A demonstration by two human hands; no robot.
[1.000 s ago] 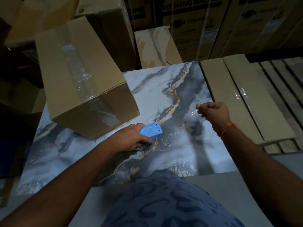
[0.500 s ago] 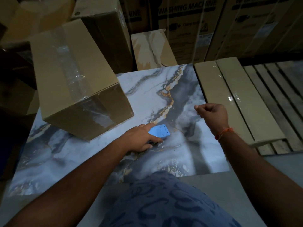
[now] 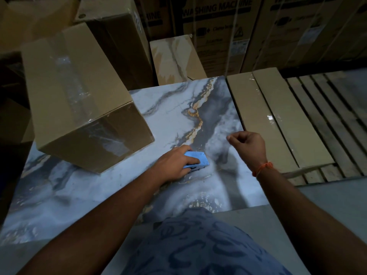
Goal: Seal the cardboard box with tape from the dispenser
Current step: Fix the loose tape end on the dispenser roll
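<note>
A brown cardboard box lies on the left of the marble-patterned slab, with clear tape along its top and down its near end. My left hand grips the blue tape dispenser and holds it down on the slab, just right of the box's near corner. My right hand hovers to the right of the dispenser with its fingers pinched; a thin strip of clear tape may run from it, but it is too faint to tell.
A flat taped cardboard pack lies on a wooden pallet at the right. Large washing-machine cartons stand behind, with a marble-print box in front of them. More boxes crowd the far left. My patterned clothing fills the bottom.
The dispenser in my left hand slid to the right across the slab. My right hand stayed to its right with fingers pinched; the tape glint seen earlier beside it no longer shows.
</note>
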